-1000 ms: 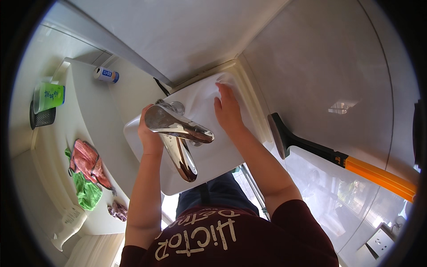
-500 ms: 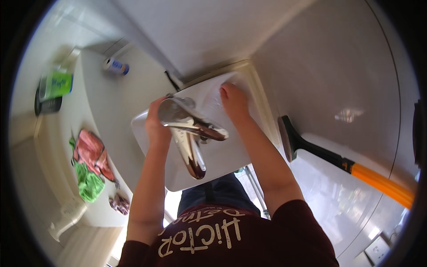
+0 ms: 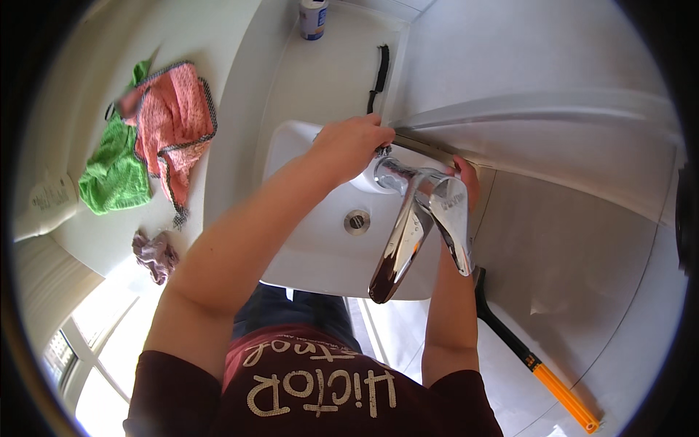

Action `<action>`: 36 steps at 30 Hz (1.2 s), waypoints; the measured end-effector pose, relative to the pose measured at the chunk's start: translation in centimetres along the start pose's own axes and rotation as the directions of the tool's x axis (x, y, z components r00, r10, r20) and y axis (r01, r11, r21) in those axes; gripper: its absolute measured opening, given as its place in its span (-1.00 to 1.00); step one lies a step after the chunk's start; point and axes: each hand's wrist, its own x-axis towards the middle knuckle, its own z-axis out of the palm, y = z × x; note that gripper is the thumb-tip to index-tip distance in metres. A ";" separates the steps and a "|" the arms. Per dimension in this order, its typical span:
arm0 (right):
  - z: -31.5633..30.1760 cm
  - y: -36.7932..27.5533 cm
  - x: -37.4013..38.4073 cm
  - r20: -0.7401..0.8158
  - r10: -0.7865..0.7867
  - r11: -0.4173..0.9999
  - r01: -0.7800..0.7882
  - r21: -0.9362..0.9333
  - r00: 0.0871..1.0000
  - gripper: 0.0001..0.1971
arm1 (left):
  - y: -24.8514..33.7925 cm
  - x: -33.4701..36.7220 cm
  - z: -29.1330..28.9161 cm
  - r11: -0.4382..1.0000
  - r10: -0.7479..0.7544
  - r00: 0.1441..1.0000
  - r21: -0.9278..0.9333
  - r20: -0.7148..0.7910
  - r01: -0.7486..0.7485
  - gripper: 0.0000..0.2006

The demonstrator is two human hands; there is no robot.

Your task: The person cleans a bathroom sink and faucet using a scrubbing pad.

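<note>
A chrome faucet (image 3: 408, 240) with a long spout and a lever handle (image 3: 450, 218) rises from the back of a white washbasin (image 3: 306, 251). Behind its base, my left hand (image 3: 349, 148) is closed, and a small dark, glinting tuft (image 3: 384, 151), like steel wool, shows under the fingertips. My right hand (image 3: 470, 186) is at the basin's back right rim, beyond the lever. The faucet covers part of that hand, and what its fingers do is hidden. A round metal drain (image 3: 357, 222) lies in the bowl.
On the ledge behind are a black-handled brush (image 3: 380, 73) and a blue-and-white can (image 3: 312, 20). Pink (image 3: 175, 116) and green (image 3: 116, 171) cloths and a crumpled brownish cloth (image 3: 154, 255) lie at left. A tool with an orange handle (image 3: 564, 397) leans at right.
The view has swung, bringing the cloths and drain closer. My right hand has gone from inside the bowl to the back right rim; my left hand stays by the faucet's base.
</note>
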 end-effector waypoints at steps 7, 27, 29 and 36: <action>2.5 4.4 -0.1 0.048 0.010 0.964 0.003 -0.268 0.999 -0.71 | -0.2 2.7 0.0 0.998 0.054 0.989 0.031 0.136 -0.059 -0.84; 3.3 5.2 -0.5 -0.066 -0.074 0.941 0.047 -0.335 0.995 -0.70 | -0.1 5.0 -0.6 0.987 0.090 0.945 0.096 0.315 -0.126 -0.82; 3.3 5.1 -0.6 -0.079 -0.057 0.949 0.029 -0.314 0.995 -0.70 | 0.2 4.4 -0.4 0.988 0.103 0.962 0.085 0.253 -0.129 -0.83; 3.3 4.1 -0.3 -0.066 -0.078 0.933 0.050 -0.356 0.995 -0.70 | 2.1 4.8 1.0 0.994 0.062 0.975 0.072 0.213 -0.079 -0.81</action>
